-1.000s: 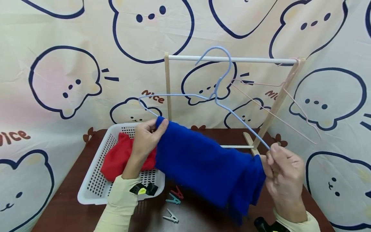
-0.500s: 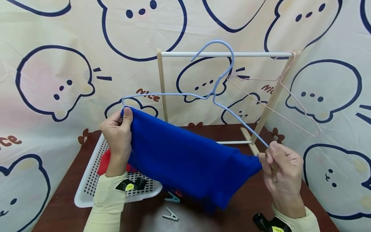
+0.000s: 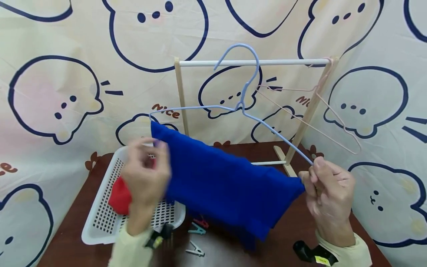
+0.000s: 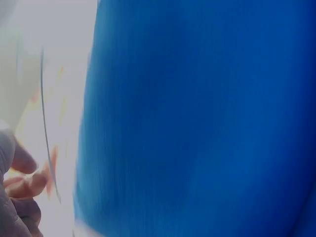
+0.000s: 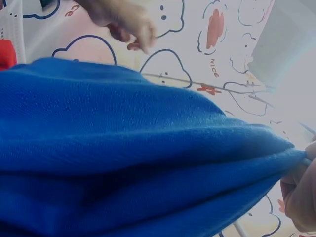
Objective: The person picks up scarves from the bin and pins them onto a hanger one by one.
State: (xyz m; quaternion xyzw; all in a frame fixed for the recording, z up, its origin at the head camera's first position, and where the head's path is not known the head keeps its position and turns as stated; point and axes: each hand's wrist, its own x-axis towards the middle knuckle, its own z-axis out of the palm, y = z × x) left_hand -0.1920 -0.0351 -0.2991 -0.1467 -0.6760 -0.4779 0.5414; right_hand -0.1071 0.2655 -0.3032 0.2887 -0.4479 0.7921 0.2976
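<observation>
A blue cloth (image 3: 227, 178) hangs slanting from the lower part of a light-blue clothes hanger (image 3: 238, 45), whose hook points up. At the hanger's right corner my right hand (image 3: 330, 196) pinches the wire together with a gathered end of the cloth. In the right wrist view the cloth (image 5: 148, 113) stretches in folds toward those fingers (image 5: 302, 197). My left hand (image 3: 143, 185), blurred by motion, is just off the cloth's left edge, its fingers loosely bent. The left wrist view shows its fingers (image 4: 27, 185) apart from the cloth.
Behind the left hand stands a white perforated basket (image 3: 96, 239) holding a red cloth (image 3: 119, 196). Red (image 3: 202, 222), teal (image 3: 197, 229) and white (image 3: 195, 250) clips lie on the brown table. A wooden drying rack (image 3: 283, 63) with a pink hanger (image 3: 338, 118) stands at the back.
My left hand pulled the cloth's left end outward along the hanger, then let go and moved back right and down. The right hand keeps its grip at the other corner.
</observation>
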